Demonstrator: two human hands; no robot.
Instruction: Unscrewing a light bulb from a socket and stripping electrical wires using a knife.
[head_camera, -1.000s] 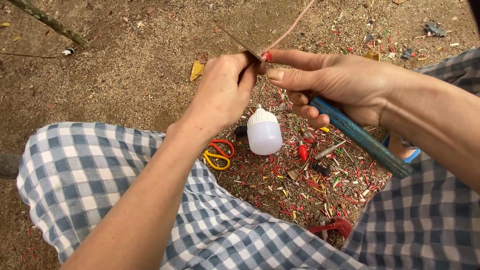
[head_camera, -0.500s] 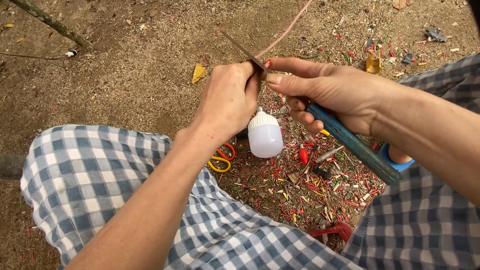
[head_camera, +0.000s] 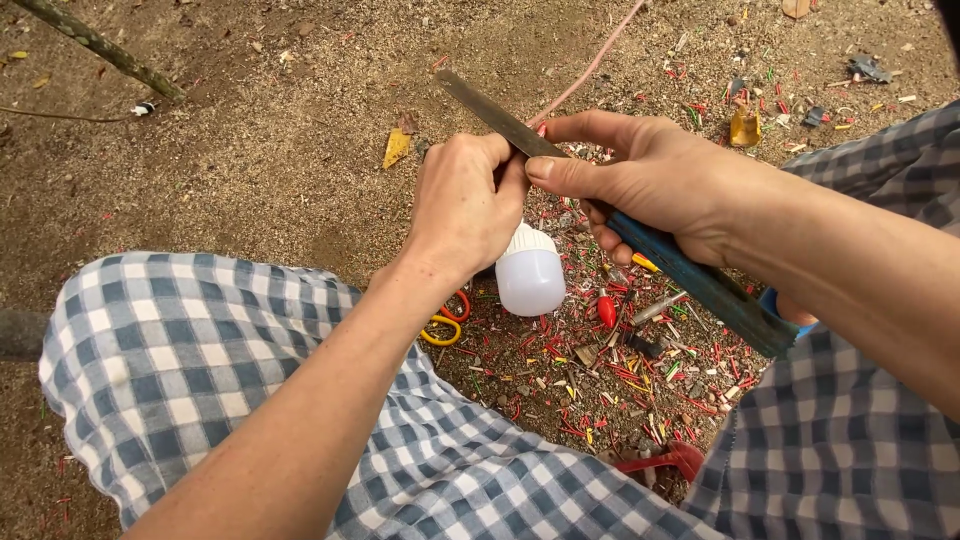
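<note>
Right hand grips the blue-handled blade, now angled lower toward ten o'clock. Left hand clenches the white bulb (base hidden), so cutting continues.

— What do we see that differs from a second ago?

— The knife shows more blade past our left hand; earlier only a short tip stuck out.

— And the bulb?

— It hangs closer under our left hand, its neck now hidden by the palm.

— Our right hand?

— Its thumb now lies flat along the blade, pressed near the left fingers.
</note>
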